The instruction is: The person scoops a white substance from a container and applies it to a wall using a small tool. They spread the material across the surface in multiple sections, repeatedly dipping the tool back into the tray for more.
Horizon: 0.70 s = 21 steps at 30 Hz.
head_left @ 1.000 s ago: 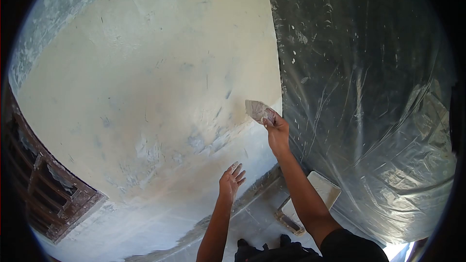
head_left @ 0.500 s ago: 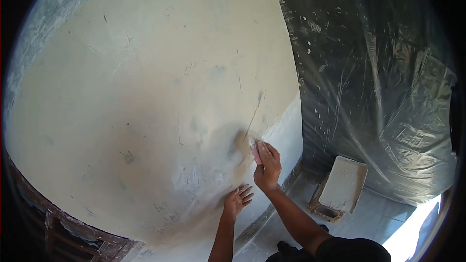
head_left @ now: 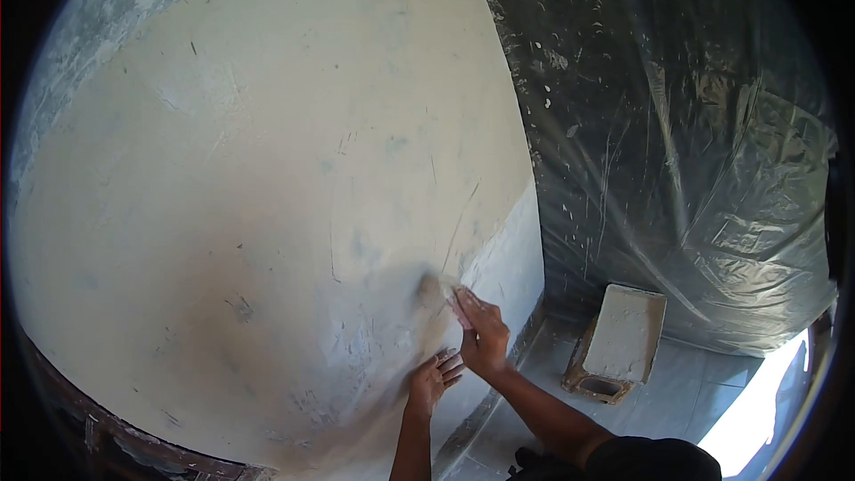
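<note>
My right hand (head_left: 485, 338) is closed around a scraper (head_left: 458, 303) with a pale pinkish body. Its edge lies against the plastered wall (head_left: 285, 125), at the lower end of a long diagonal scratch. The scraper is partly hidden behind my fingers. Lower and a little to the left, my left hand (head_left: 433, 379) is open and holds nothing, its fingers spread close to the wall. Around both hands the wall is cream above and whiter toward the bottom right, with dark scuffs and patches.
On the tiled floor (head_left: 686, 379) to the right stands a rectangular tray (head_left: 657, 321) of whitish paste, on a stained support (head_left: 599, 387). Dark plastic sheeting (head_left: 659, 125) hangs beyond the wall's right edge. A dark wooden frame (head_left: 116, 432) borders the lower left.
My right hand has moved down the wall with the scraper, closer to my left hand. My left hand stays nearly where it was. The view has shifted slightly.
</note>
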Each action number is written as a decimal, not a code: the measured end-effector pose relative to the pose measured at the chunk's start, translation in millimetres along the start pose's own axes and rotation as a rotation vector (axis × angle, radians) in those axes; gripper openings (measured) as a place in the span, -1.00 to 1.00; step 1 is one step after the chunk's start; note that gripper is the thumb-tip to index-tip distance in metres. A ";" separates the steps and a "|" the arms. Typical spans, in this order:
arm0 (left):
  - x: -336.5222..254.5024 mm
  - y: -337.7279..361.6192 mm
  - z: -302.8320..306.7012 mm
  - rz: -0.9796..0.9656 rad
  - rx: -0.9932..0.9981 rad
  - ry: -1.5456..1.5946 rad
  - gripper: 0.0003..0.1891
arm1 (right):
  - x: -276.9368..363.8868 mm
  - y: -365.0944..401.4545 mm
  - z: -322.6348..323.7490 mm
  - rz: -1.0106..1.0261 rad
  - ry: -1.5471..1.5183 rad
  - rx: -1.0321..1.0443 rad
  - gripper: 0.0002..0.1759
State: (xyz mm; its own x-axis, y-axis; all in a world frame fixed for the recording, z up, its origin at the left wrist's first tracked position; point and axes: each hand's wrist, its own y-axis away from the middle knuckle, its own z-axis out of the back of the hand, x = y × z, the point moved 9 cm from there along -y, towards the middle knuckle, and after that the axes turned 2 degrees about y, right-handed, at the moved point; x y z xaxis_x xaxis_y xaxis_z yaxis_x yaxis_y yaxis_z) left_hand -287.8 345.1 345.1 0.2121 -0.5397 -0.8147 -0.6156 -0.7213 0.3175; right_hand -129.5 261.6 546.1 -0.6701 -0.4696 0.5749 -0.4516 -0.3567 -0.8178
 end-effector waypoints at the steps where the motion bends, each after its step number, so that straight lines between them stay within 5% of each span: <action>1: -1.0 8.3 -11.6 0.058 0.039 -0.009 -0.43 | -18.8 -32.1 13.5 -0.026 0.073 -0.119 -0.43; 5: -9.2 16.2 -24.9 0.074 0.036 -0.120 -0.38 | -106.2 -124.5 1.1 -0.156 0.043 -0.262 -0.51; 9: -3.9 15.1 -14.2 0.087 0.026 -0.127 -0.38 | -60.6 -25.2 -47.7 -0.160 0.002 -0.029 -0.36; 13: 1.4 10.6 12.3 0.023 -0.116 -0.155 -0.37 | 5.1 63.0 -30.6 -0.122 -0.297 0.244 -0.45; 19: -10.8 17.7 -19.1 0.067 -0.013 -0.133 -0.35 | -109.9 -118.9 19.5 -0.084 -0.054 -0.241 -0.41; 21: -8.8 18.2 -15.2 0.072 0.000 -0.111 -0.36 | -130.8 -126.9 -3.8 -0.087 -0.039 -0.224 -0.39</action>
State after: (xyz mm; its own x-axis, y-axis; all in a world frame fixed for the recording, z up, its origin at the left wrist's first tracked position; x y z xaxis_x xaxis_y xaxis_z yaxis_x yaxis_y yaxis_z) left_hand -289.4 330.1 365.4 0.0824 -0.5384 -0.8386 -0.6260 -0.6828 0.3769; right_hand 13.2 371.3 574.6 -0.6018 -0.4775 0.6402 -0.6286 -0.2114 -0.7485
